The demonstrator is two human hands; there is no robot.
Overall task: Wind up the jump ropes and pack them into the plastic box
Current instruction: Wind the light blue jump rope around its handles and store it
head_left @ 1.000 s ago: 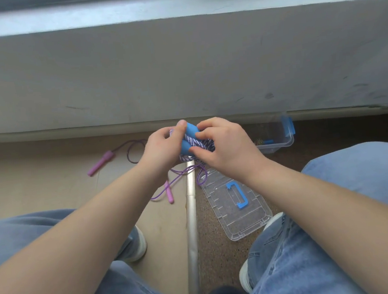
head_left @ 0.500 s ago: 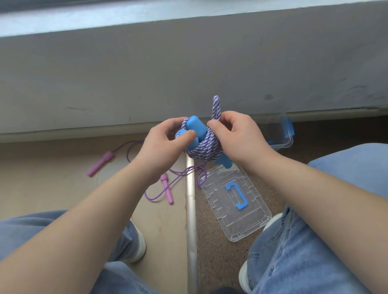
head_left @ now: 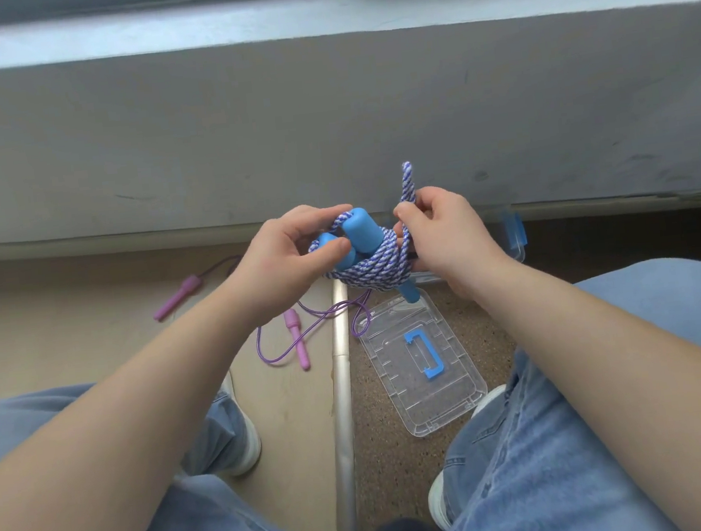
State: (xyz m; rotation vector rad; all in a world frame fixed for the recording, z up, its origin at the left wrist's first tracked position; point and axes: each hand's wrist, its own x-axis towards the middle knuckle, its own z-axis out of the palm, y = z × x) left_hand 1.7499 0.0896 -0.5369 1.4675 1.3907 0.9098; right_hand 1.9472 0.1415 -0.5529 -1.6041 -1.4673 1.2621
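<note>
A blue jump rope (head_left: 372, 263), its blue-and-white cord wound round two blue handles, hangs in the air between my hands. My left hand (head_left: 283, 255) grips the handle ends, thumb on one of them. My right hand (head_left: 440, 234) pinches a loop of the cord that sticks up past its fingers. A purple jump rope (head_left: 293, 336) with pink handles lies loose on the floor below my left hand. The clear plastic box (head_left: 516, 235) with blue clips stands behind my right hand, mostly hidden by it.
The clear box lid (head_left: 424, 365) with a blue handle lies flat on the speckled floor between my knees. A metal floor strip (head_left: 341, 378) runs toward me. A grey wall ledge (head_left: 324, 116) rises just behind the hands. My jeans-clad legs flank the scene.
The wound blue bundle turned, so its handles and coils now show. My right hand drew a loop of cord up and to the right, away from the left hand.
</note>
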